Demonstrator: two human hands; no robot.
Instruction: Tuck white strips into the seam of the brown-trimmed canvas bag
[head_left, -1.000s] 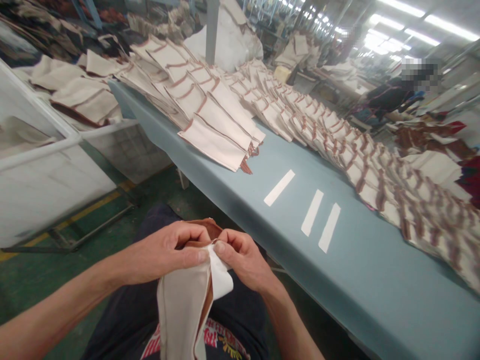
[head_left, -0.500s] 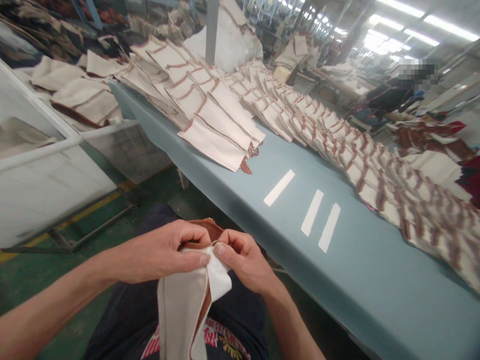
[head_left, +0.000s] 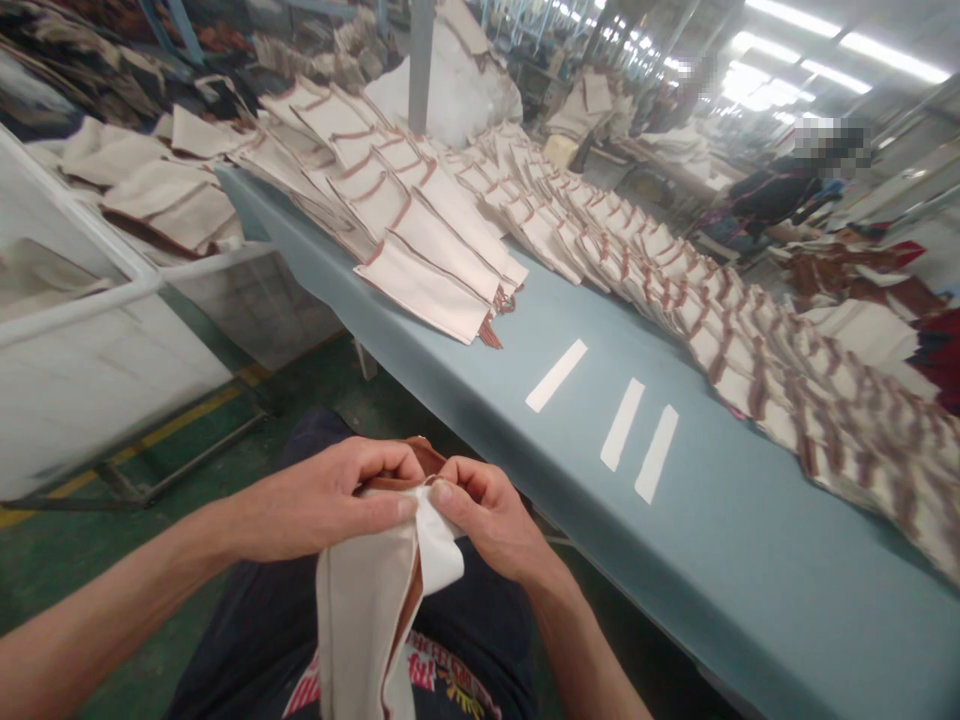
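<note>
Fluorescent tubes (head_left: pixel 894 58) glow at the upper right of a long workroom, where a blue-covered bench (head_left: pixel 592 510) runs diagonally past a grey post (head_left: pixel 420 70) and white bins (head_left: pixel 82 390), above a green floor (head_left: pixel 75 550) crossed by a yellow line (head_left: pixel 180 422).

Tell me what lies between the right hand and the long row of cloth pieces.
The blue table with white strips on it, as the head view shows.

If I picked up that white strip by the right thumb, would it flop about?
Probably floppy: the white strip curls as it hangs by the right hand. It's likely light too, looking thin like the strips on the blue table.
</note>
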